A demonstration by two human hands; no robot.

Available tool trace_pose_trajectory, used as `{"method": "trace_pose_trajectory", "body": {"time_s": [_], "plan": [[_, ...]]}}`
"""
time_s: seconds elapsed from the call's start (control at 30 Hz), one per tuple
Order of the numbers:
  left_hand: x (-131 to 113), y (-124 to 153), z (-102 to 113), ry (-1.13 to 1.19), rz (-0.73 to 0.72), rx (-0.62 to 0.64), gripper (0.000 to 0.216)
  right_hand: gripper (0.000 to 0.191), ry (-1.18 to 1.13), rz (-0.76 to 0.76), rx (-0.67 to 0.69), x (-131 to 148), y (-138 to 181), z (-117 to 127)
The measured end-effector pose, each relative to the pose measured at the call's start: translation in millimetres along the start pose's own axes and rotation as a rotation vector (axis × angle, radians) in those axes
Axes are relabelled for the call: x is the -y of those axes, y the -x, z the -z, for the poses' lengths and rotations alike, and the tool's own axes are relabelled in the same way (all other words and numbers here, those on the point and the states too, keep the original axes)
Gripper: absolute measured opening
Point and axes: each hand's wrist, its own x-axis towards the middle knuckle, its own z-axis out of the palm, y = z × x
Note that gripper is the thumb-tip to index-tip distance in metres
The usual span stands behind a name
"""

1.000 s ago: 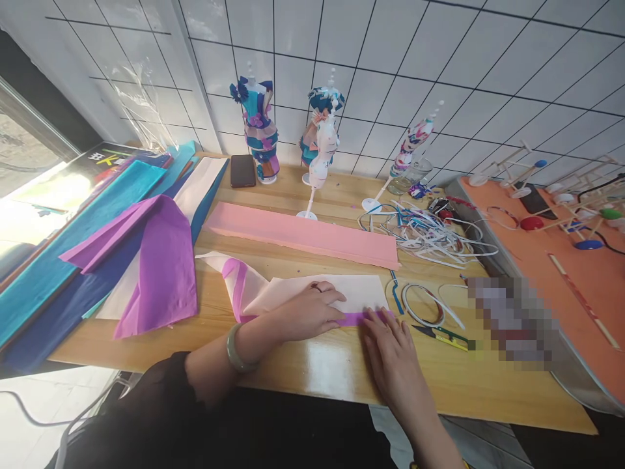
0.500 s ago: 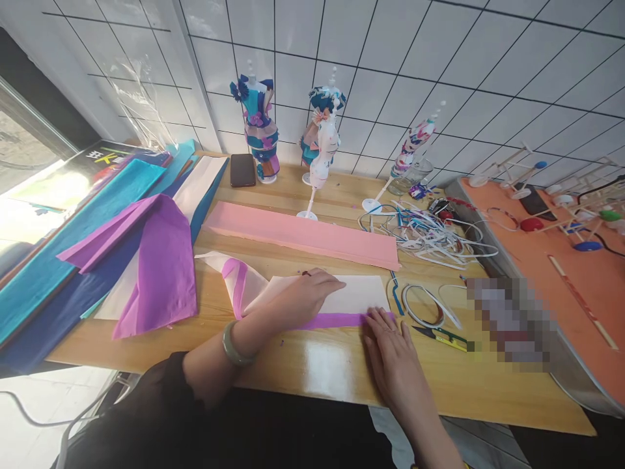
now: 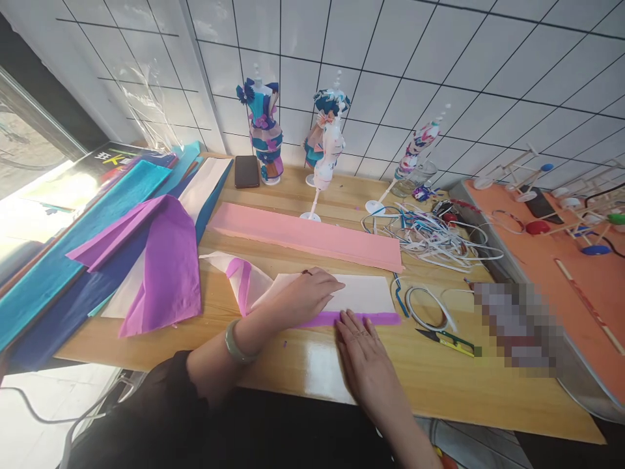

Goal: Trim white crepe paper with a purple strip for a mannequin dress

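Observation:
My left hand (image 3: 305, 296) lies flat, fingers together, pressing on a pale pink crepe paper sheet (image 3: 364, 296) on the wooden table (image 3: 312, 365). A purple strip (image 3: 375, 318) runs along that sheet's near edge. My right hand (image 3: 364, 358) rests open on the table with its fingertips touching the purple strip. The sheet's left end (image 3: 239, 280) is twisted and shows purple bands. Neither hand grips anything.
A long pink paper strip (image 3: 307, 236) lies behind the sheet. Purple (image 3: 166, 267), teal and blue papers are stacked at left. Three small dressed mannequins (image 3: 263, 133) and a phone (image 3: 247, 171) stand by the tiled wall. White cords (image 3: 430, 238), yellow-handled snips (image 3: 449, 340) and an orange table (image 3: 561, 273) are at right.
My right hand has slid left along the purple strip. My left hand moved up onto the pale sheet, uncovering more of the strip.

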Motion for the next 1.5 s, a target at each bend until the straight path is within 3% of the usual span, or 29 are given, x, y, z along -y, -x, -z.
{"method": "trace_pose_trajectory", "body": {"time_s": [0.13, 0.3, 0.53, 0.83, 0.97, 1.17, 1.33, 1.43, 1.5], "plan": [[4.5, -0.2, -4.3, -0.027, -0.043, 0.04, 0.029, 0.038, -0.028, -0.034, -0.041, -2.5, 1.0, -1.4], [6.2, -0.9, -6.8, -0.056, -0.079, 0.066, 0.026, 0.04, -0.008, 0.004, 0.025, -2.3, 0.4, -0.9], [6.8, -1.1, -6.6, -0.06, -0.086, 0.068, 0.026, 0.05, -0.002, -0.024, -0.05, -7.1, 5.3, 0.8], [3.6, -1.3, -2.8, -0.065, -0.069, 0.079, 0.026, 0.042, 0.013, -0.225, -0.105, -48.3, 28.1, 14.1], [6.3, -0.8, -2.4, -0.06, -0.031, 0.083, 0.027, 0.036, -0.015, -0.321, -0.222, -66.0, 31.3, 30.1], [8.4, -3.0, -0.3, -0.066, 0.012, 0.08, 0.028, 0.027, 0.206, -0.423, -0.243, -109.4, 53.3, 46.6], [4.5, -10.6, -2.3, -0.2, 0.184, 0.007, 0.038, 0.036, 0.304, -0.363, -0.123, -135.5, 83.9, 44.4], [5.9, -13.1, -5.4, -0.203, 0.345, 0.045, 0.048, 0.037, 0.31, -0.306, -0.037, -141.3, 99.1, 43.1], [7.1, -12.7, -4.9, -0.152, 0.431, 0.098, 0.043, 0.037, 0.31, -0.269, -0.002, -142.7, 107.8, 44.8]]}}
